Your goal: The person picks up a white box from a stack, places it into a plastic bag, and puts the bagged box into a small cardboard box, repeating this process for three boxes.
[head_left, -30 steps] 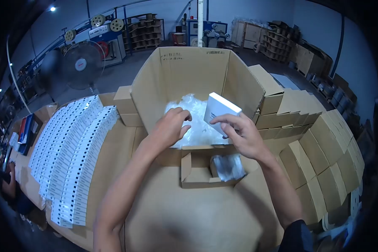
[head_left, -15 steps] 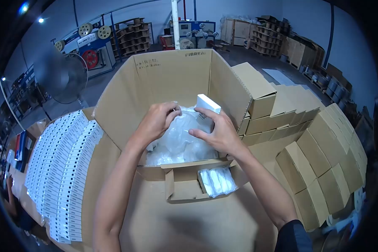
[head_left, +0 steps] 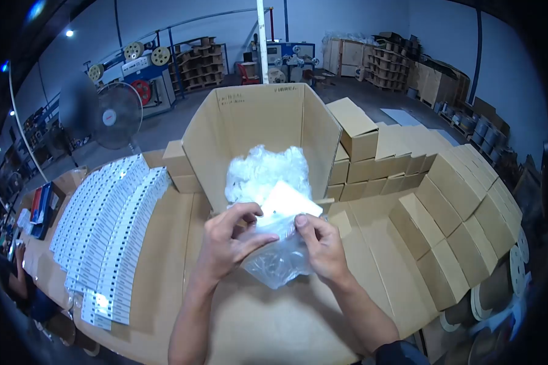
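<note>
A clear plastic bag [head_left: 278, 263] hangs between my two hands over the table, its lower corner pointing down towards me. A flat white box [head_left: 291, 202] stands up out of the bag's upper side, partly covered by the film. My left hand [head_left: 230, 242] is closed on the bag's left side, thumb stretched across the film and fingers curled at the opening. On the other side, my right hand [head_left: 324, 248] pinches the bag's edge by the box's lower right corner. Just beyond, a heap of clear plastic bags [head_left: 268, 167] fills the bottom of a large open carton [head_left: 256, 115].
Long rows of white labelled boxes [head_left: 112, 243] stand at the left. Brown cartons [head_left: 463, 219] are stacked at the right. A fan [head_left: 112, 115] stands beyond the table. Another person's arm [head_left: 19, 267] shows at the far left edge.
My hands have come back from the large carton towards me, now with a plastic bag between them. The white box has moved down to the bag's opening. The view has shifted slightly.
</note>
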A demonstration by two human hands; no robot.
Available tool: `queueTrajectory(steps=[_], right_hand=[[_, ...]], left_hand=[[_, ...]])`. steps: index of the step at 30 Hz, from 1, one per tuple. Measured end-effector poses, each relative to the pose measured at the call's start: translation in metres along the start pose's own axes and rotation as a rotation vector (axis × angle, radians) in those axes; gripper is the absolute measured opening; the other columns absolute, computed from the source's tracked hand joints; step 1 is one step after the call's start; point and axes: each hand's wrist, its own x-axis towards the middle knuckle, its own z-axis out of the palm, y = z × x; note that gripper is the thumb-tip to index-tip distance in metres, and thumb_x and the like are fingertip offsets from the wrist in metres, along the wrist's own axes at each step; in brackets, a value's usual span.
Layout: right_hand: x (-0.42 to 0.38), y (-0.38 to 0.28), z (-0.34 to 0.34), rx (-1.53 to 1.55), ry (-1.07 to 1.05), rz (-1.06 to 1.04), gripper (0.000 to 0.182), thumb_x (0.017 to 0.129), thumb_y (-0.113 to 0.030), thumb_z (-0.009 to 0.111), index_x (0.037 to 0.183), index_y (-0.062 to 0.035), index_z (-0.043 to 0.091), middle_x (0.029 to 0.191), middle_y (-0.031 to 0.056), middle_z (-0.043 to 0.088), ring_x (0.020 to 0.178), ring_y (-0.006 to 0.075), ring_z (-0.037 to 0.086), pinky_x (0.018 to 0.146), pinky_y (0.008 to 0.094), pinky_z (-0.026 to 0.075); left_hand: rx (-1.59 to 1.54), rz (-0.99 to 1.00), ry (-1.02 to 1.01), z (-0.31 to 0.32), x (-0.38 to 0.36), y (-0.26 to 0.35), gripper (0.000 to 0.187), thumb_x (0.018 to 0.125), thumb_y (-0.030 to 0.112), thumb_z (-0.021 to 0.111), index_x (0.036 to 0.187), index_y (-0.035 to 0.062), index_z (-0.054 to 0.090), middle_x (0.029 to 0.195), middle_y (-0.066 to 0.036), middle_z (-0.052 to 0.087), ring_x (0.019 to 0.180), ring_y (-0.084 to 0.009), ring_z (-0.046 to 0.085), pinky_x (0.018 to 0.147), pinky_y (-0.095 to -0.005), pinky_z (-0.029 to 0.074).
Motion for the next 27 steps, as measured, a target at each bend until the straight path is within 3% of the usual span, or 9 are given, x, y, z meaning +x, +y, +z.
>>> queueTrajectory(steps=[1,8,13,16,19,22,23,26,27], right_hand=[[-0.016,0.001,0.002,0.012,0.011,0.014,0.036,0.107,-0.027,0.060,0.086,-0.0005,0.073,0.086,0.0081,0.067,0.090,0.0177,0.057,0.085,0.0346,0.046],[-0.098,0.011,0.011,-0.311,0.149,-0.161,0.026,0.101,-0.017,0.069,0.086,0.0034,0.071,0.092,0.0155,0.063,0.081,0.0258,0.059,0.074,0.0370,0.050],[-0.143,0.031,-0.006,-0.366,0.045,0.031,0.019,0.089,-0.016,0.081,0.097,0.0008,0.076,0.100,0.0180,0.065,0.080,0.0243,0.065,0.069,0.0349,0.053],[-0.162,0.032,-0.014,-0.454,0.006,0.042,0.017,0.089,-0.015,0.081,0.099,-0.0019,0.077,0.101,0.0174,0.065,0.075,0.0209,0.063,0.065,0.0315,0.052],[-0.175,0.034,-0.017,-0.412,0.003,0.139,0.014,0.089,-0.014,0.080,0.099,-0.0037,0.077,0.099,0.0153,0.063,0.076,0.0203,0.063,0.064,0.0304,0.051],[-0.183,0.041,-0.020,-0.437,0.051,0.160,0.014,0.091,-0.014,0.079,0.098,-0.0027,0.077,0.095,0.0134,0.063,0.076,0.0194,0.062,0.065,0.0308,0.051],[-0.183,0.044,-0.021,-0.415,0.078,0.159,0.014,0.091,-0.014,0.079,0.098,-0.0024,0.077,0.094,0.0133,0.063,0.076,0.0193,0.062,0.065,0.0311,0.051],[-0.182,0.039,-0.021,-0.410,0.118,0.196,0.015,0.092,-0.015,0.079,0.097,-0.0009,0.076,0.093,0.0131,0.063,0.078,0.0201,0.062,0.070,0.0327,0.051],[-0.182,0.040,-0.020,-0.395,0.127,0.178,0.015,0.092,-0.015,0.079,0.097,-0.0010,0.076,0.094,0.0131,0.063,0.078,0.0203,0.062,0.071,0.0327,0.051]], left_hand=[[0.074,-0.068,-0.091,-0.007,-0.013,0.012,0.040,0.074,0.017,0.093,0.104,0.0055,0.069,0.089,-0.006,0.064,0.072,-0.0109,0.059,0.059,-0.0278,0.049],[0.235,0.015,-0.096,0.010,-0.078,0.043,0.024,0.075,0.013,0.090,0.095,0.0079,0.077,0.109,-0.007,0.062,0.079,-0.0184,0.064,0.066,-0.0341,0.050],[0.007,-0.252,-0.120,0.023,-0.112,0.059,0.012,0.091,0.010,0.076,0.087,0.0003,0.070,0.091,-0.013,0.065,0.073,-0.0263,0.064,0.066,-0.0347,0.046],[0.027,-0.396,-0.281,0.021,-0.124,0.056,0.022,0.097,0.015,0.068,0.083,-0.0010,0.065,0.089,-0.013,0.065,0.067,-0.0258,0.059,0.064,-0.0328,0.046],[0.064,-0.333,-0.239,0.030,-0.141,0.043,0.029,0.104,0.021,0.060,0.085,-0.0005,0.063,0.090,-0.012,0.066,0.062,-0.0221,0.053,0.068,-0.0308,0.045],[-0.471,-0.495,0.189,0.052,-0.185,0.014,0.032,0.106,0.032,0.061,0.103,-0.0001,0.060,0.098,-0.012,0.066,0.068,-0.0168,0.050,0.074,-0.0310,0.045],[-0.594,-0.453,0.371,0.061,-0.190,0.014,0.055,0.101,0.044,0.068,0.127,-0.0003,0.051,0.114,-0.014,0.064,0.092,-0.0180,0.059,0.087,-0.0327,0.049],[-0.748,-0.613,0.547,0.070,-0.195,0.052,0.068,0.095,0.038,0.076,0.140,0.0004,0.041,0.126,-0.015,0.059,0.117,-0.0249,0.060,0.107,-0.0385,0.047],[-0.923,-0.673,0.393,0.066,-0.207,0.055,0.080,0.088,0.024,0.086,0.147,-0.0007,0.037,0.131,-0.015,0.058,0.126,-0.0263,0.058,0.111,-0.0390,0.046]])
